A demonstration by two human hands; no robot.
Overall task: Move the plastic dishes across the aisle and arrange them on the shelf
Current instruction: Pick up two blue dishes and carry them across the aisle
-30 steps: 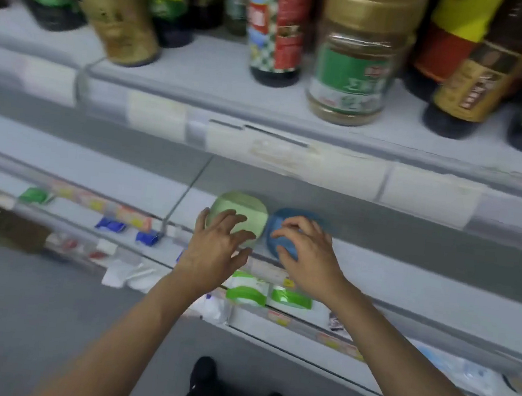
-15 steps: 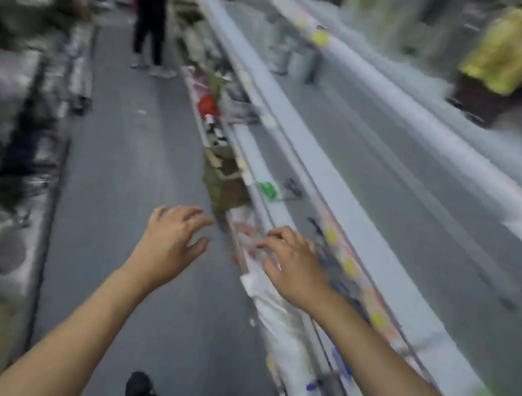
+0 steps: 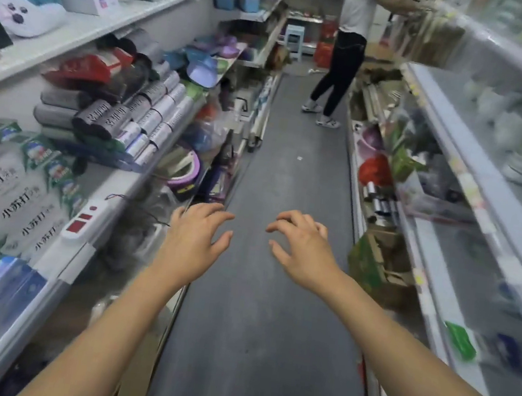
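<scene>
Hands empty, left hand (image 3: 194, 242) and right hand (image 3: 304, 251) loosely spread over the aisle floor (image 3: 288, 175); I judge the plastic dishes (image 3: 202, 70) lie ahead-left, nearer my left.

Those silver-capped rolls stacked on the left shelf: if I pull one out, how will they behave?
The rolls look cylindrical and lie stacked on their sides, so neighbours would probably roll or slide off the shelf edge. Their wrap looks glossy, likely slippery. They seem light, though I can't confirm it. Both hands are empty.

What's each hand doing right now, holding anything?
Left hand: open, fingers loosely curled, holding nothing, over the aisle floor.
Right hand: open, fingers loosely curled, holding nothing.
</scene>
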